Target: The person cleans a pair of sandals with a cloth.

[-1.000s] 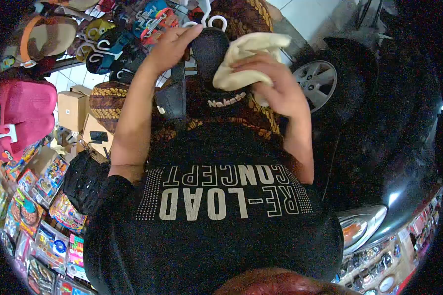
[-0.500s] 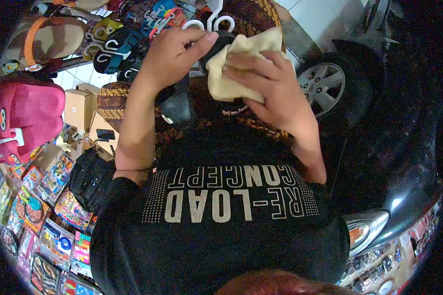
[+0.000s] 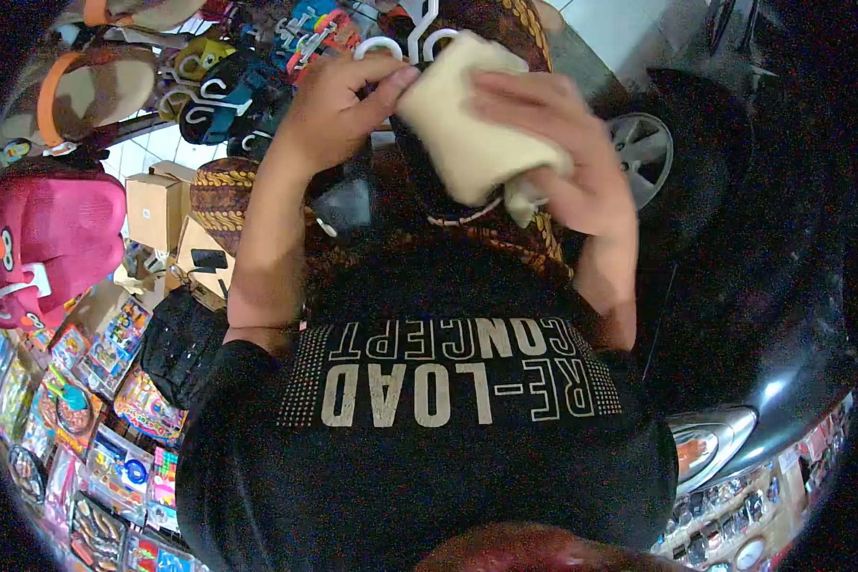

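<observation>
My left hand [image 3: 338, 110] pinches a dark item at the foot of a white plastic hanger [image 3: 419, 40]. Most of that item is hidden behind a cream cloth [image 3: 477, 119], so I cannot make out its kind. The cloth lies bunched in my right hand [image 3: 553, 133], which is smeared by motion, its fingers spread over the cloth and its thumb underneath. The cloth's left edge comes right up to my left fingertips and overlaps the hanger's right hook.
Sandals on white hangers [image 3: 205, 100] lie at the upper left, above a pink clog-like shoe [image 3: 67, 229]. Cardboard boxes [image 3: 153, 210] and packaged toys [image 3: 114, 343] fill the left side. A dark car with a wheel [image 3: 643, 157] stands close on my right. Brown batik-patterned fabric [image 3: 224, 205] is ahead.
My right hand and the cloth have shifted a little to the right, and the cloth now shows a broader, flatter face. My left hand keeps its grip almost unmoved.
</observation>
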A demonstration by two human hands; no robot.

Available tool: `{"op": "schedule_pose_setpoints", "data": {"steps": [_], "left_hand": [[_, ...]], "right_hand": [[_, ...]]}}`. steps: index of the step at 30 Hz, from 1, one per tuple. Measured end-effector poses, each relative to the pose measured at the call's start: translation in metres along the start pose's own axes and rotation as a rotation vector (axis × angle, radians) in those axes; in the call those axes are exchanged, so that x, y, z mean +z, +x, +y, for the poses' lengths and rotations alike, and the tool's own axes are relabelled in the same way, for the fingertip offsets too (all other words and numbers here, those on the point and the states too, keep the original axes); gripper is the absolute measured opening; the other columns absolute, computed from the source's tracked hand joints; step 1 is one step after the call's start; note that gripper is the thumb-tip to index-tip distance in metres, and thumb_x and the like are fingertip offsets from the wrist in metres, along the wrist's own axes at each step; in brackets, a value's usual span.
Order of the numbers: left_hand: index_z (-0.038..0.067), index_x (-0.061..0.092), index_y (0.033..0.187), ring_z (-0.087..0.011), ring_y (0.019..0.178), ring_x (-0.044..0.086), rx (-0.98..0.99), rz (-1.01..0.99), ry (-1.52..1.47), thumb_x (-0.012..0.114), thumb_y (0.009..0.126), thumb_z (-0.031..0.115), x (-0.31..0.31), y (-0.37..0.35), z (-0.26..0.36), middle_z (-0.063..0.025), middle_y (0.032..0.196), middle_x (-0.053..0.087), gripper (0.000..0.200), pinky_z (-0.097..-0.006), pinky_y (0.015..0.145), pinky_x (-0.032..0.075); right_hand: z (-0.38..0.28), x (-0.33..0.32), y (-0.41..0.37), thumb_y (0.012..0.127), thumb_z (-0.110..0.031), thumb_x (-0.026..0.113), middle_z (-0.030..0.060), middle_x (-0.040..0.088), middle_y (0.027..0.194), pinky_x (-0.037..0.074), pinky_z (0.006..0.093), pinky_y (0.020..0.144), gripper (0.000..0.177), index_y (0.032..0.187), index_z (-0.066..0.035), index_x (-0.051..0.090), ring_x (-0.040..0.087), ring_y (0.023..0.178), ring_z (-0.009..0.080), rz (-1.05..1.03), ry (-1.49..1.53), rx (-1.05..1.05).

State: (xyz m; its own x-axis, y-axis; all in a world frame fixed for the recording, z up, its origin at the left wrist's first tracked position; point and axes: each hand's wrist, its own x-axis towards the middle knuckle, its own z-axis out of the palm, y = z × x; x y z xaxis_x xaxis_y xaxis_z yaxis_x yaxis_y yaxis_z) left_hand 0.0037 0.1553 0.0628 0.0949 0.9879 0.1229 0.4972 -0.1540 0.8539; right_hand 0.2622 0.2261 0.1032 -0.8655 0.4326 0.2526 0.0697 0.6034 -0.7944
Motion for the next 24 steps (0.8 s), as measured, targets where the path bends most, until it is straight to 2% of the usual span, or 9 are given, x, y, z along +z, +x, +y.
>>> {"op": "schedule_pose_setpoints", "data": {"steps": [3,6,8,10,12,15,16,22,24], "left_hand": [[-0.002,0.062,0.081,-0.0156,0.06,0.051,-0.094,-0.017,0.003,0.057,0.094,0.031,-0.001,-0.002,-0.01,-0.0084,0.064,0.05,0.036,-0.0318,0.059,0.041],[-0.002,0.057,0.075,-0.0077,0.059,0.044,-0.129,0.011,-0.07,0.055,0.097,0.031,-0.001,-0.013,-0.037,-0.0012,0.061,0.043,0.039,-0.0269,0.057,0.039],[-0.001,0.059,0.077,-0.0064,0.059,0.043,-0.25,0.054,-0.148,0.054,0.097,0.033,-0.005,-0.016,-0.038,0.0013,0.062,0.045,0.04,-0.0252,0.057,0.039],[0.0,0.061,0.083,-0.0046,0.06,0.046,-0.354,0.059,-0.185,0.05,0.099,0.036,-0.012,-0.02,-0.043,0.0038,0.065,0.05,0.041,-0.0229,0.056,0.039],[0.001,0.062,0.085,-0.005,0.058,0.049,-0.377,0.163,-0.267,0.048,0.1,0.037,-0.01,-0.019,-0.037,0.0027,0.066,0.053,0.041,-0.0221,0.055,0.039],[0.002,0.063,0.088,-0.0052,0.055,0.05,-0.369,0.295,-0.31,0.046,0.101,0.038,-0.005,-0.013,-0.025,0.0023,0.065,0.056,0.042,-0.0214,0.052,0.039],[0.002,0.064,0.089,-0.0052,0.054,0.051,-0.356,0.336,-0.312,0.045,0.101,0.038,-0.004,-0.009,-0.023,0.0023,0.065,0.056,0.042,-0.0213,0.05,0.039],[0.0,0.064,0.098,-0.0092,0.05,0.052,-0.199,0.551,-0.134,0.043,0.101,0.04,-0.011,0.008,-0.01,-0.0012,0.069,0.06,0.045,-0.0244,0.049,0.042],[-0.001,0.063,0.101,-0.0118,0.049,0.052,-0.279,0.605,-0.383,0.043,0.1,0.044,-0.005,0.009,0.008,-0.0041,0.07,0.061,0.049,-0.0257,0.048,0.042]], "right_hand": [[0.014,0.023,-0.008,0.069,-0.012,0.058,0.0142,0.056,0.131,0.031,0.041,0.106,0.048,0.115,-0.001,0.064,0.053,0.119,0.0307,-0.163,-0.126,0.049],[0.033,0.017,-0.025,0.072,-0.01,0.063,0.0108,0.065,0.113,0.035,0.042,0.104,0.047,0.12,-0.008,0.062,0.056,0.115,0.0275,-0.152,0.325,0.1],[0.045,0.018,-0.057,0.072,-0.015,0.066,0.0124,0.066,0.109,0.039,0.042,0.101,0.05,0.12,-0.006,0.06,0.058,0.112,0.0289,0.284,0.446,0.402],[0.04,0.018,-0.055,0.072,-0.019,0.068,0.0137,0.067,0.107,0.041,0.0419,0.099,0.053,0.122,-0.005,0.058,0.059,0.109,0.0301,0.427,0.646,0.597],[0.036,0.006,-0.044,0.072,-0.024,0.071,0.0148,0.066,0.108,0.043,0.0419,0.097,0.058,0.124,-0.004,0.056,0.06,0.108,0.0311,0.269,0.922,0.664],[0.038,0.041,-0.026,0.073,-0.03,0.073,0.0185,0.064,0.111,0.045,0.041,0.095,0.063,0.127,-0.003,0.054,0.06,0.107,0.0335,0.128,0.137,0.301],[0.03,0.048,-0.015,0.071,-0.018,0.072,0.0148,0.062,0.113,0.046,0.0349,0.092,0.068,0.134,-0.005,0.047,0.061,0.103,0.0289,0.056,-0.012,0.299],[0.024,0.048,0.005,0.073,-0.018,0.071,0.0155,0.063,0.11,0.046,0.0343,0.092,0.06,0.129,-0.005,0.053,0.061,0.102,0.0257,0.117,0.358,0.52],[0.035,0.041,-0.004,0.077,-0.018,0.067,0.0108,0.062,0.113,0.046,0.0332,0.092,0.054,0.127,-0.003,0.053,0.059,0.102,0.0208,0.173,0.607,0.5]]}}
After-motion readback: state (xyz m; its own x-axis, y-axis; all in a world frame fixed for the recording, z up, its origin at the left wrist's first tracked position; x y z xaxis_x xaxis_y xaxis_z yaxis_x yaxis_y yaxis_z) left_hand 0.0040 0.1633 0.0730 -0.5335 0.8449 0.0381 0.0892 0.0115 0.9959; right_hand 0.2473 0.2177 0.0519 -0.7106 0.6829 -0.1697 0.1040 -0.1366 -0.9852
